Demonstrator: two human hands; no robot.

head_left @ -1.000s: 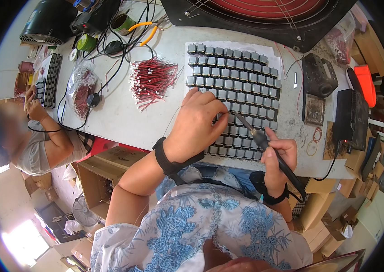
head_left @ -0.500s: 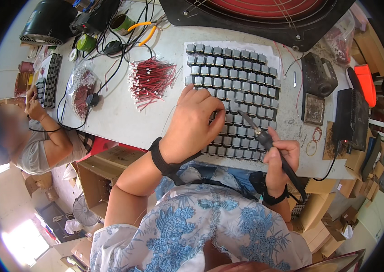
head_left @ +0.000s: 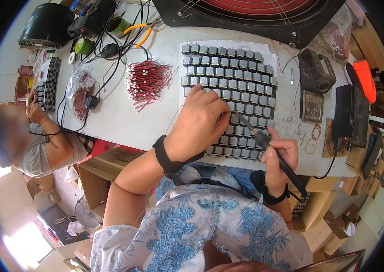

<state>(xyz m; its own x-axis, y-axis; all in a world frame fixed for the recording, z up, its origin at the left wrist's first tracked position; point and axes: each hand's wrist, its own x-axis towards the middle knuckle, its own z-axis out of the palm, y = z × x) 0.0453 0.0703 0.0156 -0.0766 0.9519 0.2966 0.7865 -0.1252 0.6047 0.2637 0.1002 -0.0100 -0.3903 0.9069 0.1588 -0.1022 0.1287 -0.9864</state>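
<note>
Right hand (head_left: 273, 170) gripping soldering iron (head_left: 261, 139), tip (head_left: 241, 119) now nearer left hand (head_left: 199, 119), whose hold is unclear

Past the near desk edge (head_left: 126, 139), the left hand (head_left: 198, 115) arches palm-down, fingertips perhaps pinched; the right hand (head_left: 277, 157) curls gripping.

One soldering iron (head_left: 261, 139), one pair of pliers (head_left: 144, 37), two black wrist straps (head_left: 167, 161) — dozens of grey motors (head_left: 219, 71), some hidden.

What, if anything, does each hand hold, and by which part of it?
The right hand holds a black, metal-tipped, pen-shaped soldering iron by its handle's forward part. What the left hand holds, if anything, cannot be told.
</note>
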